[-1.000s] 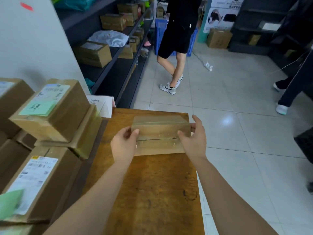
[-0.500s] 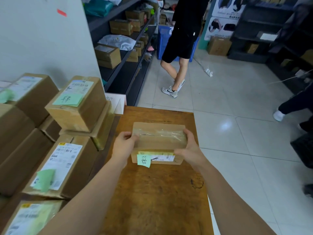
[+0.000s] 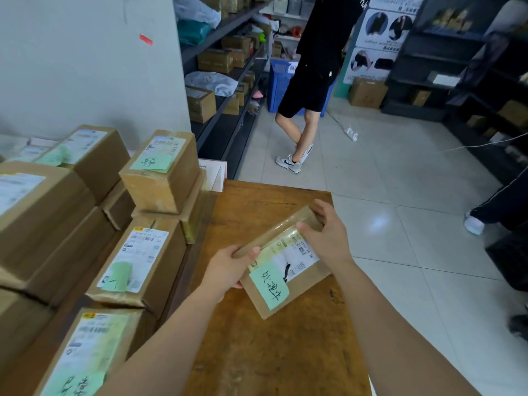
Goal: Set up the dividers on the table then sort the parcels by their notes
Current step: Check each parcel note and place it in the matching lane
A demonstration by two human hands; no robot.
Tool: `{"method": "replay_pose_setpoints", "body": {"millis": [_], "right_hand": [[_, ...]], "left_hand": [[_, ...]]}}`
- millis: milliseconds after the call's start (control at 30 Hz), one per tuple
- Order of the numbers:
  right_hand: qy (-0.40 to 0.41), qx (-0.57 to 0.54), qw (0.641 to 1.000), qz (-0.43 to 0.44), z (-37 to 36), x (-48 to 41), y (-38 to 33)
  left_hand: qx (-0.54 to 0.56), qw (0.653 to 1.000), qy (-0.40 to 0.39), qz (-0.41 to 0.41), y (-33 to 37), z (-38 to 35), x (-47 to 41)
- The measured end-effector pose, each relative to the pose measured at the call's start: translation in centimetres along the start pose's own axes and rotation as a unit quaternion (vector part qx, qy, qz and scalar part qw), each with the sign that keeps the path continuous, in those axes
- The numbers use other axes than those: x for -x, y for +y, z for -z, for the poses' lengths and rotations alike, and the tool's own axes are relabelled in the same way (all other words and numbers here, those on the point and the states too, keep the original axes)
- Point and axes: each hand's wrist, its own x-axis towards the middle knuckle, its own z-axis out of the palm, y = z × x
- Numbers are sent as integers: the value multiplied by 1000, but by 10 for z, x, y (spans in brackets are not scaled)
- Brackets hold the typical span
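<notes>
I hold a small cardboard parcel [image 3: 297,284] tilted above the wooden table [image 3: 274,352]. Its labelled face is turned up toward me, showing a white shipping label and a green handwritten note [image 3: 269,287]. My left hand [image 3: 228,268] grips the parcel's near left corner, thumb on its upper edge. My right hand [image 3: 328,232] grips the far right end, fingers curled over the top. A white folded divider card [image 3: 214,174] stands at the table's far left corner, partly hidden by boxes.
Stacks of cardboard parcels [image 3: 160,172] with green notes fill the left side beside the table. Dark shelving [image 3: 225,81] with boxes runs behind. A person in black shorts [image 3: 305,90] stands on the tiled floor; another person's leg [image 3: 497,207] is at right.
The parcel has been rotated and tipped so that its label and green note face up at me. It sits lower and more to the right, and the view has swung left.
</notes>
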Motion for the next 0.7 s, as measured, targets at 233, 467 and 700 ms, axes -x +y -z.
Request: {"method": "replay_pose_setpoints", "body": {"millis": [233, 467, 700], "right_hand": [[-36, 170, 981, -85, -31, 42, 28], [103, 39, 972, -208, -40, 106, 34], [19, 37, 963, -267, -53, 153, 41]], "left_hand": [[-212, 974, -50, 59, -33, 9, 21], [-360, 928, -100, 12, -32, 10, 21], [-173, 979, -97, -44, -48, 5, 54]]}}
